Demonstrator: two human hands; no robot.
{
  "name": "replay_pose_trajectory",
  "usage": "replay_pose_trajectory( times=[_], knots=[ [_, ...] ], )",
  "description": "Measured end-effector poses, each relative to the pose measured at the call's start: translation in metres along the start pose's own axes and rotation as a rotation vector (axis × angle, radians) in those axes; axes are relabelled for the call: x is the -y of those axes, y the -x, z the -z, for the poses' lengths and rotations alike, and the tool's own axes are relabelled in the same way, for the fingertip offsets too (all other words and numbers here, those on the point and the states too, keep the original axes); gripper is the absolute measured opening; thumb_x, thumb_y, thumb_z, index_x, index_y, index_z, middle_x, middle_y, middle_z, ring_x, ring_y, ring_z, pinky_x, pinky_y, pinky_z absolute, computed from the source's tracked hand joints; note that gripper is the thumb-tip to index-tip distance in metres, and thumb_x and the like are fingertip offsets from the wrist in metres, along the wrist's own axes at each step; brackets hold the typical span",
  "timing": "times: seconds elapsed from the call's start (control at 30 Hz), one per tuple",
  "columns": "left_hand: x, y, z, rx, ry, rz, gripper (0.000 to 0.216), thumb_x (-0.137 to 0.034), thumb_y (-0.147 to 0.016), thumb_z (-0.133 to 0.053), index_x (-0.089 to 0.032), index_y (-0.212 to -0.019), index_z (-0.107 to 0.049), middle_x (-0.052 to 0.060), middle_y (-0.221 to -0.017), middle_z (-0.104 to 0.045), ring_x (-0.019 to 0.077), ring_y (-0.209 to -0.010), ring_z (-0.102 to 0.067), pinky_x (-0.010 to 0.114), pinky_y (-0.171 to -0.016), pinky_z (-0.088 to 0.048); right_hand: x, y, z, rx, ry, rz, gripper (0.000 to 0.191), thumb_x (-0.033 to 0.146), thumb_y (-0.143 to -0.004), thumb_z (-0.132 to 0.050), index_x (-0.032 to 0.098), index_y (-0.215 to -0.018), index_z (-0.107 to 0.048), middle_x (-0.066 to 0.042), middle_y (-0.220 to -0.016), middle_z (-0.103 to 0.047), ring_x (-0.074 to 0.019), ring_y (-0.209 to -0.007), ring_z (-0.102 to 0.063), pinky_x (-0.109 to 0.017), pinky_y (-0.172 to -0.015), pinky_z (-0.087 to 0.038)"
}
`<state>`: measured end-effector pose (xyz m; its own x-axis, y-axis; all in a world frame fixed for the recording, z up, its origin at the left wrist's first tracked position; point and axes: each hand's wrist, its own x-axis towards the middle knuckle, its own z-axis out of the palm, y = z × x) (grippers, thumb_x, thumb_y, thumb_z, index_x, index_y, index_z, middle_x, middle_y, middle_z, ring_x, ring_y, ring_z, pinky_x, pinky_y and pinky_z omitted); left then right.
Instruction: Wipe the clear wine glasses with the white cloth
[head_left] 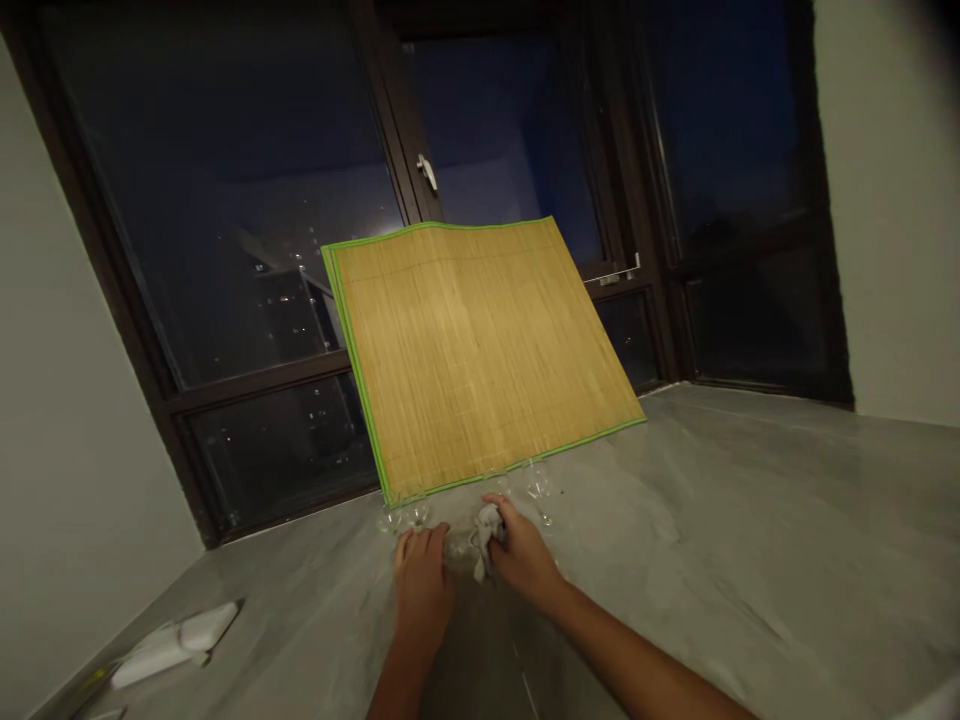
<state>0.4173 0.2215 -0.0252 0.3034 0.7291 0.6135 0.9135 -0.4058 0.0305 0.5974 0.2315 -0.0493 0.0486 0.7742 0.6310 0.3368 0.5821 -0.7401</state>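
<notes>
My left hand (424, 575) is closed around one end of a clear glass (457, 548), which lies sideways between my hands. In my right hand (526, 555) a crumpled grey-white cloth (489, 528) is gripped, bunched against the other end of the glass. The glass's full shape is partly hidden by the fingers and cloth. More clear glassware stands near the fingers: two small glasses (418, 513) just beyond my left hand, and another clear glass (538, 480) past my right hand.
Behind the glassware a bamboo mat (480, 350) with green edging leans against the dark-framed window (394, 110). A white wrapped bundle (176, 645) lies on the grey stone sill (720, 540) at the left. Pale walls (67, 400) close in both sides.
</notes>
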Motion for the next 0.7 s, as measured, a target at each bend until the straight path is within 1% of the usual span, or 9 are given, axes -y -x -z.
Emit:
replay_pose_trajectory(
  times=[0.1, 0.17, 0.27, 0.33, 0.4, 0.47, 0.53, 0.63, 0.7],
  knots=[
    [0.001, 0.001, -0.003, -0.018, 0.023, 0.029, 0.053, 0.0, -0.073, -0.04, -0.02, -0.118, -0.06, 0.007, -0.11, -0.067, 0.0208, -0.108, -0.058, 0.042, -0.114, -0.023, -0.006, -0.002, -0.005, 0.019, -0.147, -0.108, 0.056, 0.008, -0.067, -0.05, 0.019, -0.121, -0.048, 0.001, -0.08, -0.067, -0.0148, -0.069, -0.062, -0.024, -0.063, -0.047],
    [0.003, 0.002, -0.007, -0.014, 0.052, 0.063, 0.054, 0.001, -0.072, -0.039, -0.019, -0.118, -0.059, 0.007, -0.108, -0.067, 0.0201, -0.107, -0.058, 0.04, -0.112, -0.028, -0.009, -0.003, -0.008, 0.029, -0.215, -0.182, 0.054, 0.011, -0.065, -0.052, 0.019, -0.118, -0.048, 0.004, -0.072, -0.063, -0.0136, -0.062, -0.058, -0.022, -0.057, -0.043],
    [0.007, 0.004, -0.015, -0.034, 0.113, 0.141, 0.054, 0.0, -0.072, -0.04, -0.018, -0.12, -0.057, 0.008, -0.112, -0.067, 0.0201, -0.11, -0.058, 0.038, -0.108, -0.033, -0.01, -0.004, -0.008, 0.027, -0.299, -0.253, 0.052, 0.015, -0.064, -0.053, 0.02, -0.116, -0.048, 0.006, -0.069, -0.06, -0.0131, -0.059, -0.056, -0.022, -0.054, -0.04],
    [0.01, 0.005, -0.019, -0.08, 0.162, 0.194, 0.054, -0.002, -0.073, -0.041, -0.017, -0.123, -0.055, 0.009, -0.118, -0.065, 0.0213, -0.115, -0.056, 0.039, -0.109, -0.032, -0.008, -0.005, -0.007, 0.005, -0.319, -0.246, 0.05, 0.015, -0.063, -0.052, 0.02, -0.113, -0.048, 0.005, -0.07, -0.06, -0.0138, -0.061, -0.057, -0.022, -0.055, -0.041],
    [0.012, 0.004, -0.021, -0.123, 0.247, 0.262, 0.051, -0.006, -0.075, -0.043, -0.017, -0.124, -0.054, 0.01, -0.12, -0.064, 0.0225, -0.116, -0.057, 0.04, -0.108, -0.034, -0.006, -0.005, -0.005, -0.02, -0.29, -0.209, 0.049, 0.014, -0.064, -0.051, 0.02, -0.112, -0.048, 0.004, -0.073, -0.062, -0.015, -0.066, -0.058, -0.024, -0.058, -0.043],
    [0.015, 0.002, -0.023, -0.144, 0.399, 0.362, 0.045, -0.014, -0.079, -0.045, -0.017, -0.122, -0.054, 0.01, -0.115, -0.067, 0.0231, -0.109, -0.061, 0.039, -0.1, -0.042, -0.005, -0.004, -0.004, -0.035, -0.232, -0.174, 0.051, 0.013, -0.065, -0.051, 0.019, -0.116, -0.046, 0.002, -0.077, -0.063, -0.0163, -0.07, -0.06, -0.026, -0.063, -0.044],
    [0.015, 0.0, -0.026, -0.157, 0.641, 0.457, 0.037, -0.027, -0.079, -0.052, -0.017, -0.115, -0.057, 0.009, -0.104, -0.069, 0.024, -0.099, -0.065, 0.038, -0.091, -0.048, -0.003, -0.003, -0.003, -0.027, -0.197, -0.154, 0.057, 0.011, -0.066, -0.051, 0.018, -0.123, -0.042, 0.001, -0.08, -0.065, -0.0171, -0.073, -0.061, -0.028, -0.067, -0.046],
    [0.012, -0.004, -0.035, -0.171, 0.966, 0.523, 0.043, -0.044, -0.068, -0.067, -0.016, -0.1, -0.061, 0.009, -0.093, -0.071, 0.0257, -0.089, -0.067, 0.039, -0.084, -0.052, 0.0, 0.001, -0.004, 0.039, -0.218, -0.13, 0.064, 0.009, -0.067, -0.052, 0.019, -0.129, -0.038, 0.0, -0.086, -0.066, -0.0171, -0.078, -0.063, -0.028, -0.071, -0.046],
    [0.008, -0.006, -0.04, -0.154, 1.057, 0.535, 0.049, -0.048, -0.06, -0.074, -0.016, -0.095, -0.063, 0.011, -0.092, -0.072, 0.0267, -0.089, -0.068, 0.039, -0.084, -0.053, 0.002, 0.004, -0.006, 0.115, -0.285, -0.144, 0.067, 0.01, -0.067, -0.055, 0.02, -0.13, -0.037, 0.0, -0.09, -0.067, -0.0166, -0.079, -0.064, -0.026, -0.069, -0.047]
  ],
)
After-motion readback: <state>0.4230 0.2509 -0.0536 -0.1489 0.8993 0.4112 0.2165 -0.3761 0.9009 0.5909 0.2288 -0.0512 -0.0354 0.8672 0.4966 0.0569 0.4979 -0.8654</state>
